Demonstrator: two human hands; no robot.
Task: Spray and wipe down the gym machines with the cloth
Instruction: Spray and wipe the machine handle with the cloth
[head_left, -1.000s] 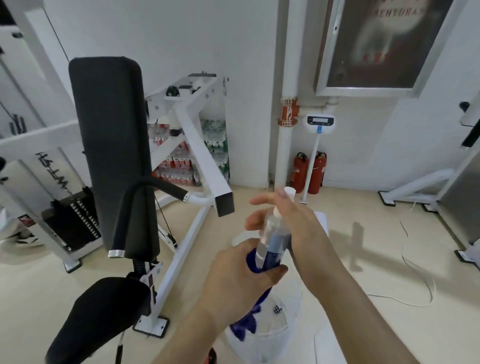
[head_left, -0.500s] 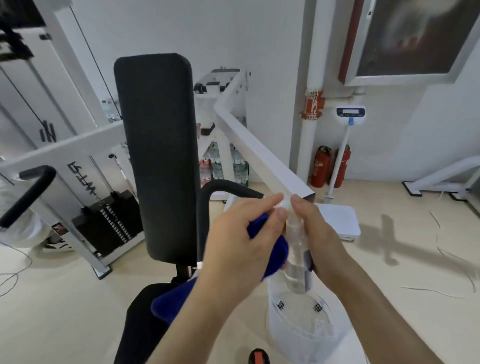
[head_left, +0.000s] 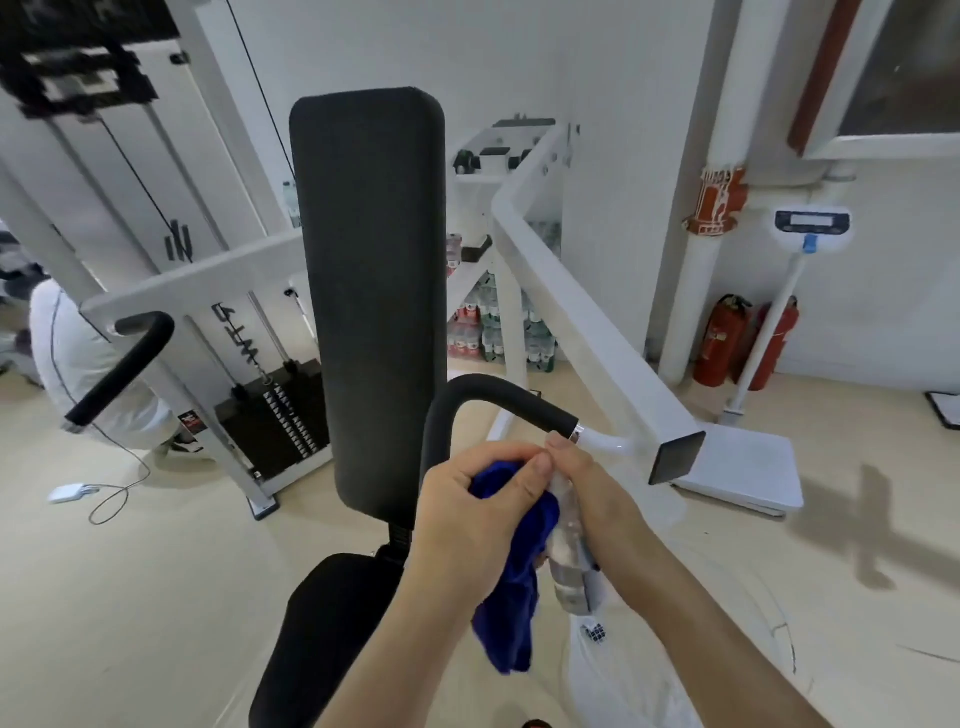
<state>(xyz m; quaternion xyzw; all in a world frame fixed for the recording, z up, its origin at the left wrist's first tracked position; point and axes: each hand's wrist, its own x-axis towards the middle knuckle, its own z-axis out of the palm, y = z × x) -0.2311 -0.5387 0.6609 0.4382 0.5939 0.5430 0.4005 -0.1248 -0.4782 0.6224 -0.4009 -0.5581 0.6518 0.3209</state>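
Nearest, the left hand (head_left: 467, 514) curls around a deep blue soft cloth (head_left: 511, 608), whose loose end hangs below the fist. Its thumb tip meets the top of a clear plastic spray bottle (head_left: 566, 551). The right hand (head_left: 597, 499) wraps that bottle from the other side, so the two hands touch. Under them stands a white translucent plastic bucket (head_left: 649, 675), and to its left lies the black padded seat (head_left: 317, 639) of the gym machine.

Just beyond the knuckles a curved black foam-covered handle (head_left: 498, 400) crosses between the hands and the tall black upright back pad (head_left: 371, 291). It joins a white square-tube frame arm (head_left: 597, 332) that slants away to the right. A second black handle (head_left: 124, 358) juts out on the left.

Farther back are a black weight stack (head_left: 280, 415), a person in white clothing (head_left: 78, 364) low on the floor, a white platform scale (head_left: 743, 467), stacked packs of bottled drinks (head_left: 493, 332) and two red fire extinguishers (head_left: 722, 340) by the wall.
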